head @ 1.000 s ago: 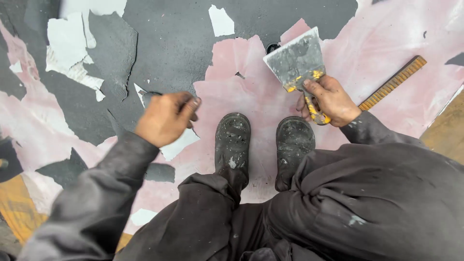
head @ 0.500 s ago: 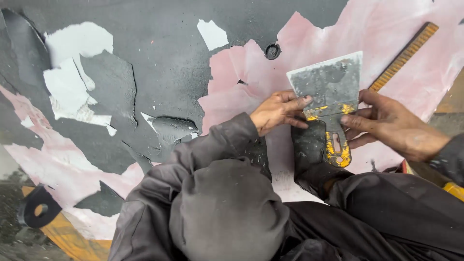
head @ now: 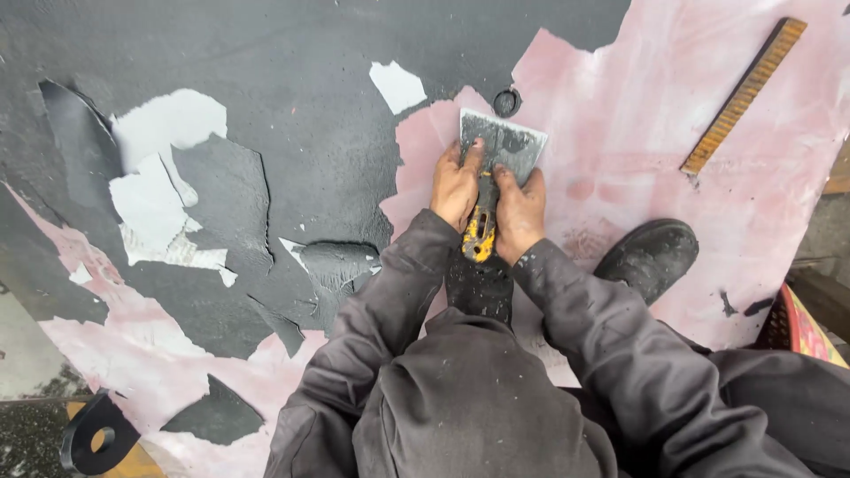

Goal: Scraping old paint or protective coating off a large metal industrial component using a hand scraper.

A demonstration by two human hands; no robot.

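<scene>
Now both hands close around one tool: the left hand [head: 457,188] and the right hand [head: 519,212] wrap the yellow-and-black handle of a wide scraper [head: 498,155], fingers curled tight, with the left forefinger stretched up onto the blade. Half a second earlier the scraper was lifted off the surface, its blade raised between the hands, the left hand only fingering its edge; it now lies low against the pink underlayer [head: 637,142], blade pointing away from the person. Nearest the camera, grey sleeves [head: 584,319] and a bent knee fill the foreground, and a black boot [head: 648,257] stands on the pink just right of the scraper. The blade is a broad, flaring sheet of grey metal, smeared and dull, its far edge close to a small black ring [head: 506,102] beyond it. Left of the scraper, black coating [head: 292,106] curls up in torn flaps, with white patches [head: 159,190] showing through. Far right of the scraper lies a long, rust-coloured toothed strip [head: 744,93].
</scene>
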